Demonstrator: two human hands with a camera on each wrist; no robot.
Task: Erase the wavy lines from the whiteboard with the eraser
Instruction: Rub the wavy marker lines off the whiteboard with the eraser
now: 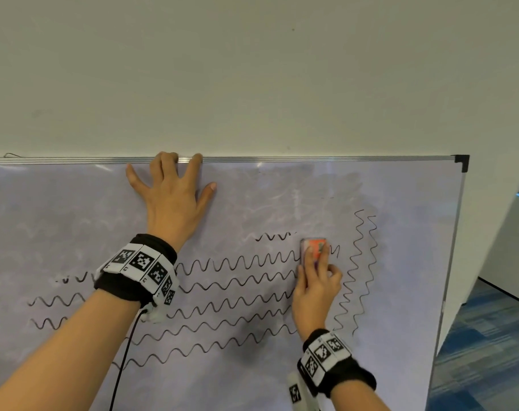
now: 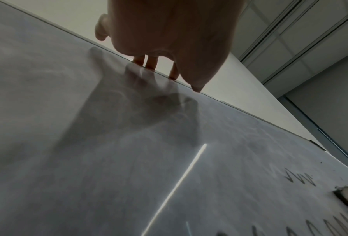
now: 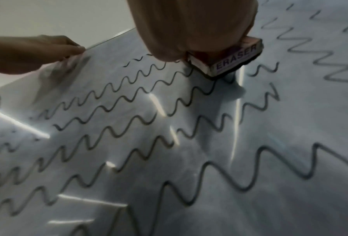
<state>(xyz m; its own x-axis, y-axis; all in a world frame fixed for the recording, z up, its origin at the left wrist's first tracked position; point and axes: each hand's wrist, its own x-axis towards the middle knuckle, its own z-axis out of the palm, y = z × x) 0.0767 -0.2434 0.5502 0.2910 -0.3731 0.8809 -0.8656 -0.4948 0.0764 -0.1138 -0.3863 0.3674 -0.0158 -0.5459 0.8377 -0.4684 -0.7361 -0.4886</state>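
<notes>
My right hand (image 1: 314, 295) grips one eraser (image 1: 314, 247) against the whiteboard (image 1: 406, 185) — on the top full wavy row (image 1: 237, 262); I count five long rows, two zigzag columns (image 1: 360, 271). Left hand (image 1: 172, 197) flat, fingers spread.

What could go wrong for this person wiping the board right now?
The right hand holds the eraser with its heel over the wavy lines below, so skin might smear them. The vertical zigzags to the right could be missed. The left hand braces the whiteboard at its top edge; if it slips, the board may shift.
</notes>
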